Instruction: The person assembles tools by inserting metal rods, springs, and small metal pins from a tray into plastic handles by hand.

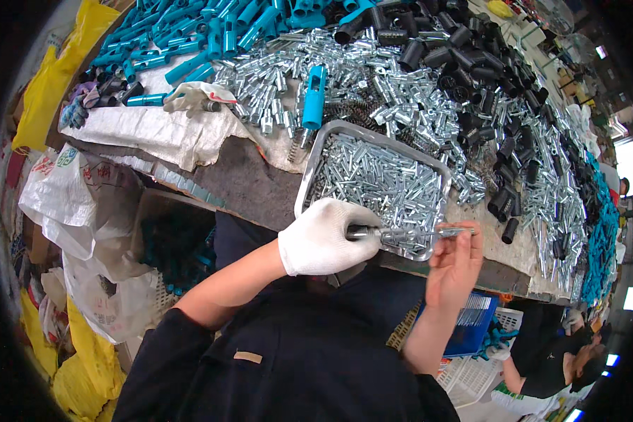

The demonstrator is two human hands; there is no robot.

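My left hand [323, 238], in a white knit glove, grips one end of a slim silver metal rod [408, 232]. The bare fingers of my right hand [456, 261] pinch the rod's other end. Both hands hover over the near edge of a steel tray [330, 137] filled with several small silver metal sleeves. Just beyond the tray a blue plastic tube with a spring [314, 98] lies on a heap of silver parts [394, 77].
The workbench holds piles of blue tubes [211, 32] at the far left and black tubes [485, 63] at the right. A spare white glove [193, 95] lies on a white sack cloth. Bags lie at the left. Another person [563, 359] sits lower right beside a blue crate [475, 323].
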